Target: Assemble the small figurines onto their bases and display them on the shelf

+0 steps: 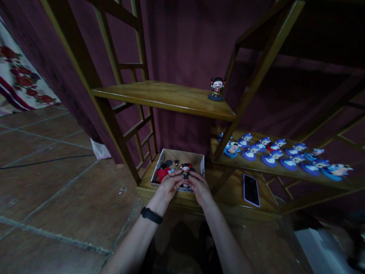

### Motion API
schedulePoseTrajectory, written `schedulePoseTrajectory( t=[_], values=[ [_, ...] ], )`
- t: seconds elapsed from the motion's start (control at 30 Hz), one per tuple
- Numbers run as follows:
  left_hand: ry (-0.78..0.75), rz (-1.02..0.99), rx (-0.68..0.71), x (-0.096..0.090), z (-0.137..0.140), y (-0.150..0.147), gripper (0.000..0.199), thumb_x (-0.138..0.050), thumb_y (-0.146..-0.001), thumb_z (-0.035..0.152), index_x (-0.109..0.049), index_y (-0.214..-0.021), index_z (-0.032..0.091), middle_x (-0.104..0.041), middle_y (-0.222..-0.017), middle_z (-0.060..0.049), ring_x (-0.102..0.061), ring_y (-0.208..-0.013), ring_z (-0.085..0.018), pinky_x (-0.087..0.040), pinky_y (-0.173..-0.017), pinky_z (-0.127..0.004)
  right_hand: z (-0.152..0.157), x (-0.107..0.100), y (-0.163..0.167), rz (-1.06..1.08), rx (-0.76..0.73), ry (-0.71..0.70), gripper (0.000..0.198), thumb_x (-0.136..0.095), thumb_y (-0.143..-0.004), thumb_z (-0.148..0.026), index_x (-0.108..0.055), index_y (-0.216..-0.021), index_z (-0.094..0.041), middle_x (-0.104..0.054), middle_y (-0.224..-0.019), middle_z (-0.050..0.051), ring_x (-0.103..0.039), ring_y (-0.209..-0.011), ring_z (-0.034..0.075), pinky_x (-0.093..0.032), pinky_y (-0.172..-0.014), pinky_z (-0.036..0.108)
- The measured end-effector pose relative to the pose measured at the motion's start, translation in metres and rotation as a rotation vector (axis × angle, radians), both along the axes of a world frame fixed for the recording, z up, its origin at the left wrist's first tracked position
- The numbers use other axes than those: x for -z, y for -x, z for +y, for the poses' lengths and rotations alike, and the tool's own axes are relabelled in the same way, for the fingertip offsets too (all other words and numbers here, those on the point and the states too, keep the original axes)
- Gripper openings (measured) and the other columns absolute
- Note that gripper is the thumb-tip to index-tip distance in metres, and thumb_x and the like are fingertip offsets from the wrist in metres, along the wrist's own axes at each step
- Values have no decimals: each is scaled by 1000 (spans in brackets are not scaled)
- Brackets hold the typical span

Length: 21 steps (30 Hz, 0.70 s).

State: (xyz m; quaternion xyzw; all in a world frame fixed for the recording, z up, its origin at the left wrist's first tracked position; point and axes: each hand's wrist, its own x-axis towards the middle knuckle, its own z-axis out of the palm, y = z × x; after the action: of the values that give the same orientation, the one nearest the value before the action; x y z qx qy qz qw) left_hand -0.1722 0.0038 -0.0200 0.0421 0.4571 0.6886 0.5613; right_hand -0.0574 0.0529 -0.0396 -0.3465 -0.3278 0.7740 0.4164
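A small black-haired figurine with red trim is held upright between my two hands, above the near side of an open cardboard box. My left hand grips it from the left, with a dark band on that wrist. From the right, the fingers of my right hand close on its lower part. Inside the box lie red pieces, a dark round disc and other small parts, some hidden behind my hands.
A similar figurine on a dark base stands on the upper wooden shelf. Several blue-and-white figurines line the shelf at right. Below them lies a phone. A wooden post rises left of the box.
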Motion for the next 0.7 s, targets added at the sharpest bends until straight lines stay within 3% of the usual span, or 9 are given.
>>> schedulePoseTrajectory(
  t=[0.7],
  values=[
    [-24,8,8,-2,-1,-3,30,-62,-64,-10,-64,-87,9,-69,-77,-8,-66,-66,-13,-54,-64,-22,1,0,-1,9,-5,-10,32,-75,-56,-23,-67,-86,-17,-69,-79,4,-62,-66,14,-50,-71,32]
  ],
)
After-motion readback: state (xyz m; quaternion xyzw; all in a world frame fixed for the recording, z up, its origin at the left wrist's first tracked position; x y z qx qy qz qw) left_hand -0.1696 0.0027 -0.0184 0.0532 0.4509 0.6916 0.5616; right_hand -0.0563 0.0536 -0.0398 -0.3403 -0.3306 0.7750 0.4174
